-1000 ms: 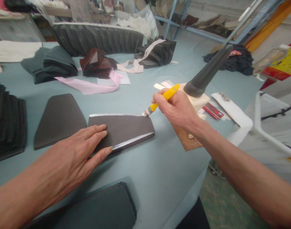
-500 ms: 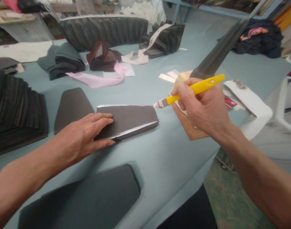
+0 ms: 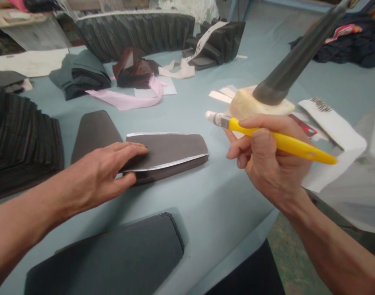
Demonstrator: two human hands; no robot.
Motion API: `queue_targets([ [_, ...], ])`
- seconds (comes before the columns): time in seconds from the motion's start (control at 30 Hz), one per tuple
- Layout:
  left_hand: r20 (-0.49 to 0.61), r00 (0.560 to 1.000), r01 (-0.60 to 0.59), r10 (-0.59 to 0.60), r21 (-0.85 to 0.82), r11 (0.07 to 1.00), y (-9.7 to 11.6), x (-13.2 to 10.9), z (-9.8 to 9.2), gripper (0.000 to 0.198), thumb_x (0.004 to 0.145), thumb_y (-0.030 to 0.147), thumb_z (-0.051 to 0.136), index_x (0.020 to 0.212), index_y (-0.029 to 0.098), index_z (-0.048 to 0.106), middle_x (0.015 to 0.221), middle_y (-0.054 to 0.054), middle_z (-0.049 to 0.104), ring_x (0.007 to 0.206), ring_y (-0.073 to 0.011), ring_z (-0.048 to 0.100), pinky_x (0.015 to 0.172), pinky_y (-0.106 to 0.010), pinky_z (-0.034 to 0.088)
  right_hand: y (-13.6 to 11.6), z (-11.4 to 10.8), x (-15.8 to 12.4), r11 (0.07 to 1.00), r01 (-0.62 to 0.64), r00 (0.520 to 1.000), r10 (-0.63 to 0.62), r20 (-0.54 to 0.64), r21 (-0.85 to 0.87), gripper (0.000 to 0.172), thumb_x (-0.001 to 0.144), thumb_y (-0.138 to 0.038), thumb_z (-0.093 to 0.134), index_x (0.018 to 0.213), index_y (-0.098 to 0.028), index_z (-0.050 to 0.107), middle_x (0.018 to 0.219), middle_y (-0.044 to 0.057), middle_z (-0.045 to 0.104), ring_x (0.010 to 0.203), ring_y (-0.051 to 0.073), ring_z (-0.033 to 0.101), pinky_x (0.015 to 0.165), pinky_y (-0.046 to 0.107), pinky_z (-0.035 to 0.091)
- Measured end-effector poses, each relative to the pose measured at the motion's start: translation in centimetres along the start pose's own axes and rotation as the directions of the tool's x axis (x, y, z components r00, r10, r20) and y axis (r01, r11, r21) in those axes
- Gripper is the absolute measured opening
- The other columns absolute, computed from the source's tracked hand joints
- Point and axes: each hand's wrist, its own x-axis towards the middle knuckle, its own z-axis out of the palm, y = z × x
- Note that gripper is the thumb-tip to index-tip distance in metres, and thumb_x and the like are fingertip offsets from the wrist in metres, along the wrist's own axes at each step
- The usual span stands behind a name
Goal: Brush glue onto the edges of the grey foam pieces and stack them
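Note:
My left hand [image 3: 104, 168] rests on the left end of a stack of dark tapered pieces [image 3: 172, 149], fingers on top and thumb at the near edge. White strips of wet-looking coating run along both long edges of the top piece. My right hand [image 3: 273, 159] is closed round a yellow brush [image 3: 292, 145], its whitened bristles pointing left, in the air beyond the stack's right end. Left of the stack lies another dark piece [image 3: 95, 131], partly under my left hand. A larger dark stack [image 3: 114, 254] lies nearest me.
A pale block with a black handle [image 3: 276, 86] stands behind my right hand. Tall dark stacks [image 3: 24, 143] are at the left, and a row [image 3: 135, 37] stands at the back. Pink cloth [image 3: 129, 98] and white strips [image 3: 331, 123] lie about.
My right hand has turned the brush, and its bristles have lifted away from the stack's far right corner. My left thumb has drawn back left. The view has shifted slightly.

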Motion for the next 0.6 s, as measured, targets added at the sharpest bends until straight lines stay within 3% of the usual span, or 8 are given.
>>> queue_targets([
  [0.17,-0.111,0.99,0.091,-0.087,0.027,0.995,0.1,0.1,1.2,0.019,0.102,0.02,0.035,0.11,0.023,0.053,0.131,-0.01,0.071,0.121,-0.0244,0.069,0.105,-0.042,0.058,0.5,-0.4,-0.4,0.977,0.152,0.987,-0.142,0.071,-0.148,0.015,0.111,-0.03,0.057,0.114,-0.028,0.072,0.08,-0.004,0.077,0.055,0.008,0.064,0.052,0.023,0.052],
  [0.3,-0.29,0.946,0.156,-0.143,0.02,0.988,0.3,-1.0,0.3,0.008,0.104,0.023,0.04,0.106,0.024,0.047,0.129,-0.009,0.07,0.122,-0.0235,0.068,0.106,-0.041,0.056,0.9,-1.2,-0.3,0.891,0.249,0.968,-0.222,0.114,-0.381,0.005,0.102,-0.023,0.068,0.107,-0.025,0.07,0.097,0.001,0.084,0.069,0.011,0.073,0.066,0.025,0.059],
  [0.37,-0.361,0.918,0.185,-0.164,0.023,0.982,0.7,-2.3,-0.7,0.007,0.107,0.027,0.041,0.108,0.024,0.048,0.133,-0.009,0.07,0.126,-0.0224,0.067,0.11,-0.041,0.055,0.8,-1.5,-0.5,0.864,0.262,0.965,-0.236,0.113,-0.43,0.008,0.097,-0.02,0.072,0.102,-0.025,0.068,0.106,0.004,0.085,0.084,0.016,0.081,0.07,0.028,0.062],
  [0.47,-0.425,0.891,0.201,-0.16,0.053,0.978,1.9,-5.2,-1.6,0.006,0.109,0.03,0.045,0.109,0.025,0.049,0.137,-0.007,0.07,0.128,-0.0212,0.068,0.11,-0.039,0.055,0.0,-1.2,-1.2,0.88,0.317,0.948,-0.284,0.143,-0.354,0.016,0.094,-0.013,0.07,0.098,-0.026,0.062,0.107,0.005,0.085,0.108,0.023,0.083,0.08,0.032,0.066],
  [0.6,-0.494,0.848,0.229,-0.191,0.017,0.973,3.8,-9.9,-1.0,0.006,0.106,0.032,0.051,0.111,0.03,0.051,0.138,-0.003,0.072,0.126,-0.0224,0.071,0.106,-0.038,0.056,-2.7,-0.2,-2.5,0.866,0.43,0.899,-0.385,0.208,-0.256,0.022,0.092,-0.01,0.072,0.099,-0.027,0.059,0.111,0.006,0.085,0.101,0.023,0.085,0.086,0.037,0.069],
])
